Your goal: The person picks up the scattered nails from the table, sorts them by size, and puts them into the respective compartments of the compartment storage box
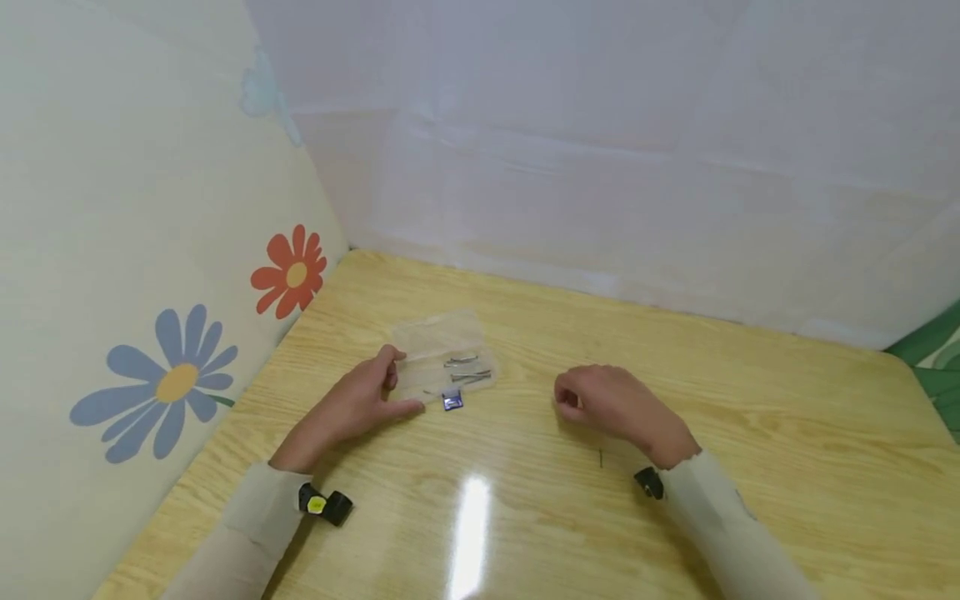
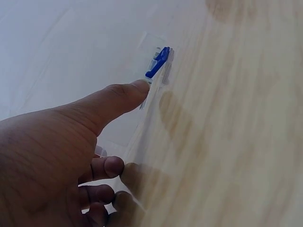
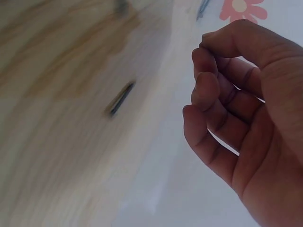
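Observation:
A clear plastic box point(image 1: 442, 379) lies on the table with its clear lid point(image 1: 438, 333) folded back. Several metal nails point(image 1: 471, 377) lie inside, and a blue latch point(image 1: 452, 400) sits at its front edge. My left hand point(image 1: 360, 396) holds the box's left end, thumb along the front edge, other fingers bent at the side. To the right of the box, my right hand point(image 1: 611, 400) hovers above the table. Its fingers are curled and thumb meets index finger; a tiny dark spot shows there, but no held thing is clear. One loose nail point(image 1: 601, 458) lies below that hand.
The wood-grain table point(image 1: 540, 517) meets a pale cloth wall point(image 1: 600, 208) behind. At the left stands a wall panel point(image 1: 112, 250) printed with flowers. Green leaf print point(image 1: 941, 367) shows at the far right.

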The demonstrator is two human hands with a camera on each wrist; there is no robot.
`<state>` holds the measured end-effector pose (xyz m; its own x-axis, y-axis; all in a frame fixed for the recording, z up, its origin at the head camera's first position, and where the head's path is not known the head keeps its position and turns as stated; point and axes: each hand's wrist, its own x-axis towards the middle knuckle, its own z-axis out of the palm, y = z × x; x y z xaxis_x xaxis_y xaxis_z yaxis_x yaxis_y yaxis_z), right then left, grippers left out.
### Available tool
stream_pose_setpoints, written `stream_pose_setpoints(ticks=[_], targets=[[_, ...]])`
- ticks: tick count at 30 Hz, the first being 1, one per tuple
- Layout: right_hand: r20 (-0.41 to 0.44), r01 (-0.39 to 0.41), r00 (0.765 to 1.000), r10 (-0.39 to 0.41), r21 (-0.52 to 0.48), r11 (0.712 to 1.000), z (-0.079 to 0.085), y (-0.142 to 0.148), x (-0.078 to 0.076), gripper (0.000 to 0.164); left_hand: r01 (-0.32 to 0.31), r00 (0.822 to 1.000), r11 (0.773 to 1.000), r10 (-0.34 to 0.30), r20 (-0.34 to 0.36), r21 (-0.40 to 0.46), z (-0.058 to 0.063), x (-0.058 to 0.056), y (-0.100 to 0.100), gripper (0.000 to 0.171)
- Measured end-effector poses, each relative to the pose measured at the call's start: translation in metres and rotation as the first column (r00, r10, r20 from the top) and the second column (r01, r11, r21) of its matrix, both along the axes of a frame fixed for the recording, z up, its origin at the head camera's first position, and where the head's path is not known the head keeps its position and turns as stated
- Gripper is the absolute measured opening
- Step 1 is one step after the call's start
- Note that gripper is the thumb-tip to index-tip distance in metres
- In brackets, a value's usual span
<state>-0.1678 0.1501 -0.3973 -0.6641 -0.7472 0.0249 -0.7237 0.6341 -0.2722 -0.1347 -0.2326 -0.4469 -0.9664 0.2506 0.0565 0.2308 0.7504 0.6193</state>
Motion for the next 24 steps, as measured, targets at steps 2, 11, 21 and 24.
stream_pose_setpoints(ticks=[2,11,21,24], targets=[[-0.026,0.003,1.0,-0.003,-0.002,1.0,-0.002,0.01,0.003,0.016,0.0,1.0,1.0,0.0,-0.006,-0.004,0.0,0.0,0.0,0.074],[-0.036,0.046,0.998,-0.046,0.005,0.999,-0.001,0.04,0.009,0.014,-0.006,1.0,1.0,0.006,0.014,-0.022,0.001,0.0,-0.001,0.076],[-0.015,0.062,0.998,-0.062,0.014,0.998,-0.006,0.052,0.012,0.01,-0.004,1.0,1.0,0.004,0.009,-0.018,0.003,0.0,-0.002,0.073],[0.005,0.073,0.997,-0.073,0.019,0.997,-0.007,0.055,0.012,0.009,-0.006,1.0,1.0,0.006,0.009,-0.018,0.002,0.001,-0.002,0.073]])
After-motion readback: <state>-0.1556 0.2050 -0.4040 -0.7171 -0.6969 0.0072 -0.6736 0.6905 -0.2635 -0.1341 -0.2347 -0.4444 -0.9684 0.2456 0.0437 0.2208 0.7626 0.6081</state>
